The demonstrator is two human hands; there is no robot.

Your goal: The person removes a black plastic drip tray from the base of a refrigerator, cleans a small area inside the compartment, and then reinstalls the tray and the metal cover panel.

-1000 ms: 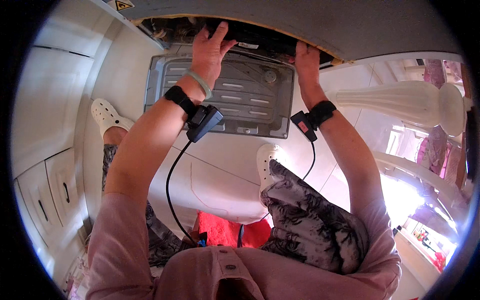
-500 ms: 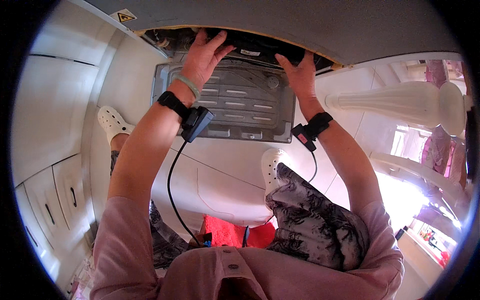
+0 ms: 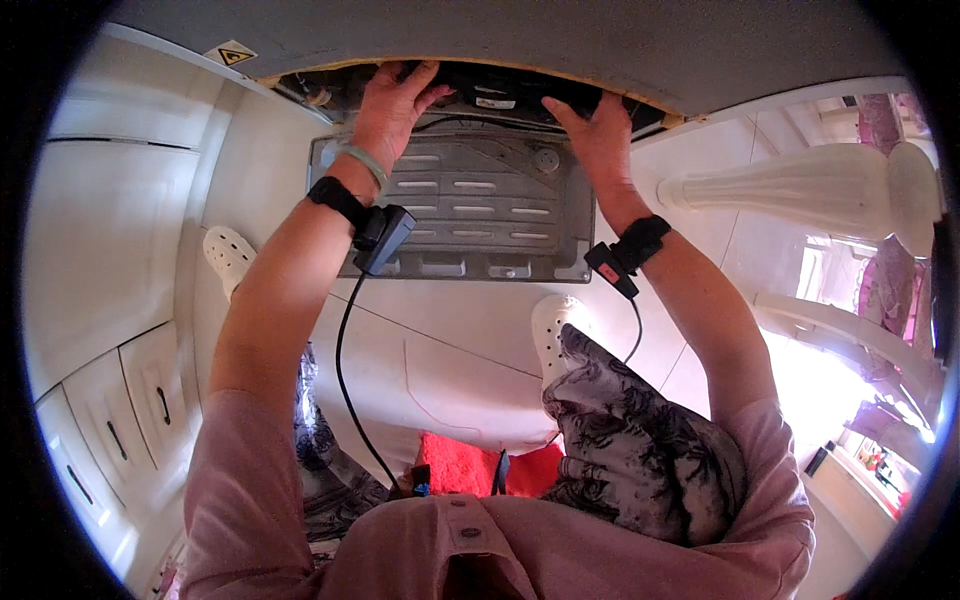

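A large grey appliance panel (image 3: 560, 35) spans the top, with a dark opening along its lower edge. Inside sits a black part (image 3: 490, 85) bearing a small white label. My left hand (image 3: 395, 110), wearing a pale bangle, reaches into the opening's left side with thumb and fingers apart. Toward its right end, my right hand (image 3: 602, 135) is at the opening's lip, its thumb stretched toward the black part. Some fingertips are lost in shadow, and I see nothing held in either hand. Below the opening, a grey slotted cover (image 3: 480, 210) lies on the tiles.
White cabinets (image 3: 110, 250) stand at the left, and a white turned leg (image 3: 780, 190) extends along the right. My white clogs (image 3: 553, 335) are on the floor near the cover. A black cable (image 3: 345, 370) hangs from the left wrist device. A red mat (image 3: 460, 460) lies beneath me.
The view has shifted slightly. My left hand has moved a little left, its fingers still spread; my right hand stays at the opening's right end.
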